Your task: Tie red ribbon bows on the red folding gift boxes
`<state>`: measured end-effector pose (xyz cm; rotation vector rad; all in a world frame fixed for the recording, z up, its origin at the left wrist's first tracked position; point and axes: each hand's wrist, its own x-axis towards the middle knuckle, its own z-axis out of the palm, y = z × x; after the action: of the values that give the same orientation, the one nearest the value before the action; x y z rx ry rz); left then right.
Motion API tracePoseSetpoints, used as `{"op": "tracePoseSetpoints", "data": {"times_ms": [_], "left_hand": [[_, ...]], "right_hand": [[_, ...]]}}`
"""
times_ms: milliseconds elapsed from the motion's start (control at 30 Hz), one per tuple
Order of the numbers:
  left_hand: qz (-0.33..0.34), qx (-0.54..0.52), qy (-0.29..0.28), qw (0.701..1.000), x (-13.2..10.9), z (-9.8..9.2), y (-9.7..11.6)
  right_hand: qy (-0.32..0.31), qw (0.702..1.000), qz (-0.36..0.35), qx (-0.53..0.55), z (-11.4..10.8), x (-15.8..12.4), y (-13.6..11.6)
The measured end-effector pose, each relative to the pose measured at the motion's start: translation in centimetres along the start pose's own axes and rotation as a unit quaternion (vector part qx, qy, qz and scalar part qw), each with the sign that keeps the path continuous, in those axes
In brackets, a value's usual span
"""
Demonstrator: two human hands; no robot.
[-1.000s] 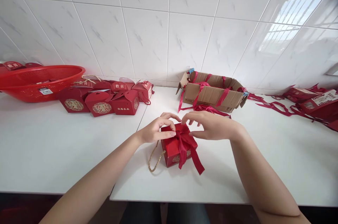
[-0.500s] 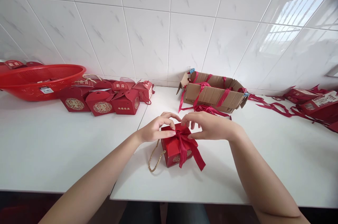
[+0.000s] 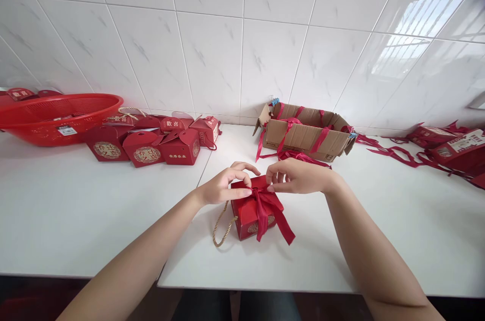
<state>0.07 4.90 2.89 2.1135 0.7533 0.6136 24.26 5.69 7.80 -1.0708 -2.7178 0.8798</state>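
A small red gift box (image 3: pixel 244 215) with a gold emblem stands on the white table in front of me. Around it runs a dark red ribbon (image 3: pixel 262 214), tied in a bow on top, its tails hanging over the near side. From the left, my left hand (image 3: pixel 227 184) pinches the ribbon beside the knot between thumb and forefinger. My right hand (image 3: pixel 295 177) is closed on the ribbon at the right of the knot, fingers curled. A twisted rope handle (image 3: pixel 220 234) loops out on the box's left side.
Behind stands an open cardboard box (image 3: pixel 299 137) with ribbons draped over its walls. Several red gift boxes (image 3: pixel 147 147) are grouped at the left, next to a red plastic basket (image 3: pixel 76 119). More red boxes (image 3: pixel 454 147) and loose ribbons (image 3: pixel 401 156) lie at the right.
My right hand's thumb and forefinger have come together at the ribbon, and the hand has shifted slightly up. My left hand and the gift box stay almost in place.
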Motion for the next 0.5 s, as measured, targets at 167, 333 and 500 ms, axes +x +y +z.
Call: {"op": "tracePoseSetpoints", "data": {"times_ms": [167, 333, 500], "left_hand": [[0.001, 0.003, 0.002, 1.000, 0.05, 0.01, 0.12], [0.002, -0.003, 0.005, 1.000, 0.14, 0.14, 0.02], [0.012, -0.006, 0.004, 1.000, 0.08, 0.20, -0.25]], "right_hand": [[-0.001, 1.000, -0.018, 0.010, 0.08, 0.19, -0.07], [0.073, 0.995, -0.050, 0.041, 0.15, 0.33, -0.30], [0.044, 0.995, -0.055, 0.075, -0.11, 0.12, -0.49]]}}
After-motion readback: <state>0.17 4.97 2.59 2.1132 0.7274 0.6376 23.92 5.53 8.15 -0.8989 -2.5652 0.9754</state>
